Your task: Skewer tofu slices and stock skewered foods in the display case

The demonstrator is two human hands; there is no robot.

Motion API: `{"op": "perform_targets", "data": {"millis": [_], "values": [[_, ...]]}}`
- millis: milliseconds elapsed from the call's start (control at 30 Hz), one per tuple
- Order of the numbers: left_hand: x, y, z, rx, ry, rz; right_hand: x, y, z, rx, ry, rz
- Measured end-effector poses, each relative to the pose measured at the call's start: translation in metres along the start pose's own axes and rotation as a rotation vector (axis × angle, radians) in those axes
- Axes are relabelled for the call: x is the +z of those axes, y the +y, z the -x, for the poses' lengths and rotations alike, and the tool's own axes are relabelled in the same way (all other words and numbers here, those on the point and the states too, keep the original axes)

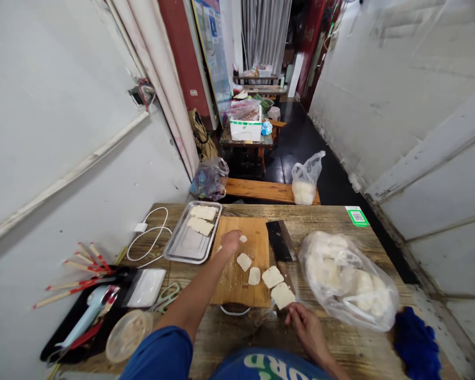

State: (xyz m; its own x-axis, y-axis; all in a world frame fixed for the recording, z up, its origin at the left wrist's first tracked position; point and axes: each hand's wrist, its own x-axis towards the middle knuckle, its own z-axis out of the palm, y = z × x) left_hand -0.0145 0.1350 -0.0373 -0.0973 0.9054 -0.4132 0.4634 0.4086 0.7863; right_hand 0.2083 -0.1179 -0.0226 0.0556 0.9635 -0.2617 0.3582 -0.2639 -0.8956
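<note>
Lying just beside the cutting board (231, 287), a pale slice (282, 295) is almost meeting the right hand (306, 326); whether its fingers are gripping, I cannot tell. The left hand (232, 241) is covering part of the board beside a small piece (243, 238), its grip hidden. Farther out, a cleaver (279, 240) and plastic bag (348, 279) are lying rightward, a metal tray (186, 245) leftward.
</note>
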Motion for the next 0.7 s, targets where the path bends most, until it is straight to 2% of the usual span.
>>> {"op": "perform_targets", "data": {"millis": [300,433,500,600,700], "values": [[-0.002,-0.001,0.056,-0.243,-0.159,0.755,0.001,-0.006,0.004,-0.065,-0.03,0.02],[0.004,-0.01,0.088,-0.454,-0.215,1.171,0.002,-0.013,0.003,-0.083,-0.063,0.026],[0.01,-0.013,0.102,-0.517,-0.212,1.336,0.001,-0.018,0.003,-0.094,-0.072,0.025],[0.018,-0.011,0.117,-0.517,-0.164,1.391,0.001,-0.023,0.004,-0.107,-0.075,0.029],[0.023,-0.006,0.125,-0.519,-0.179,1.369,0.0,-0.024,0.005,-0.119,-0.076,0.035]]}}
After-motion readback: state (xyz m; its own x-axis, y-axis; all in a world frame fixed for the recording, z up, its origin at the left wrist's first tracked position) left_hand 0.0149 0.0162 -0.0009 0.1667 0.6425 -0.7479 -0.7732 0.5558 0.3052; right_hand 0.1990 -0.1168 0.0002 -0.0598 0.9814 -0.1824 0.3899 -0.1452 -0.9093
